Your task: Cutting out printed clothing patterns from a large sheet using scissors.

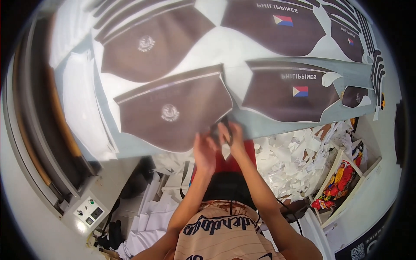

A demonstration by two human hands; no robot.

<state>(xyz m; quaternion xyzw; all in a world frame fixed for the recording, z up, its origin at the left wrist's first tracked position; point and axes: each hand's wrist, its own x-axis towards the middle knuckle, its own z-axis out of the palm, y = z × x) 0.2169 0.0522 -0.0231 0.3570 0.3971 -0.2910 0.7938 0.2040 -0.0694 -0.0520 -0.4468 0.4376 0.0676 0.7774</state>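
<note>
My right hand [234, 138] is closed around the handles of dark scissors [228, 130], at the near edge of the table. The scissors point away from me, beside the lower right corner of a dark brown printed panel [147, 113] with a pale round emblem. Just left of the scissors, my left hand [204, 151] is raised near the panel's lower edge. Its fingers look apart but a little blurred, and nothing shows in them. I cannot tell whether they touch the panel.
More brown printed panels [264, 97] with white borders lie across the pale blue table [264, 127]. White strips [84, 104] lie at the left, beside a machine with long rollers [52, 95]. White paper scraps [286, 158] pile below the table, next to a wooden rack [346, 190].
</note>
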